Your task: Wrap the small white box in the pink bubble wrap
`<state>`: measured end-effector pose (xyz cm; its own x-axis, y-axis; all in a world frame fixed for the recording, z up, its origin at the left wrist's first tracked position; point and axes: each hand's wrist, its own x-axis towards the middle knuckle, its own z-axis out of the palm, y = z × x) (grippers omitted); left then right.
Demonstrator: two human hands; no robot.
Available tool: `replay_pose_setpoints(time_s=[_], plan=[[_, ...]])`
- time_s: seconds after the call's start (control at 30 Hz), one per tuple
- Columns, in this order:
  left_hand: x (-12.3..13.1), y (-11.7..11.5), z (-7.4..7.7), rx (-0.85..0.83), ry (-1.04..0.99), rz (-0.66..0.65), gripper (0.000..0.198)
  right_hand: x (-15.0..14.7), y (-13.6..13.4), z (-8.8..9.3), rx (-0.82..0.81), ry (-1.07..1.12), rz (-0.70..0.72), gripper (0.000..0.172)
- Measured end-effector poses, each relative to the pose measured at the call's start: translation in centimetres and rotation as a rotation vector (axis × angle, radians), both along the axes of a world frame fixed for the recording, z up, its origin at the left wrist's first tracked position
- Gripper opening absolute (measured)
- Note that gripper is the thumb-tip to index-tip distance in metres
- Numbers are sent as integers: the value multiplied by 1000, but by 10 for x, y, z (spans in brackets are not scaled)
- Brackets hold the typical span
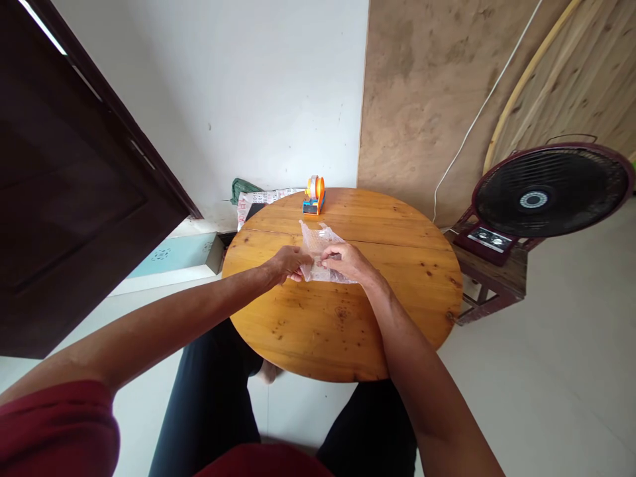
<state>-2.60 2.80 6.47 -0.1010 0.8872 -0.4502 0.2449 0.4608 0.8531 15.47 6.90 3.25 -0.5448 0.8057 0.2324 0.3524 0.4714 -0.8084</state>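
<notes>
Clear, crumpled bubble-plastic sheet (318, 241), lying near the middle of the round, honey-coloured wooden table (348, 331), a little toward its far side. The person's left hand (288, 263) grips the sheet's near left edge, thumb and fingers closed on the plastic. The right hand (348, 260) lies over the near right part, fingers curled down and closed on it; the two hands nearly meet. At the table's far edge, well apart from the sheet, stands an orange-and-blue tape dispenser (314, 195). Just beyond that edge, to the far left of the table, are a printed newspaper (263, 198) and a bunched green cloth (241, 189). To the right of the table a dark red electric fan with a black grille (551, 192) rests on a low dark wooden stand (491, 273). Left of the table hangs a dark brown door (74, 199).
</notes>
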Motion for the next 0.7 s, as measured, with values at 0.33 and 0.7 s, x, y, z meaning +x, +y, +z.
replay_pose_setpoints(time_s=[0.33,0.7], plan=[[8,9,6,51,15,-7,13,0,2,-3,-12,-11,37,10],[1,4,21,77,-44,-232,11,-1,5,-3,-15,-8,8,9]])
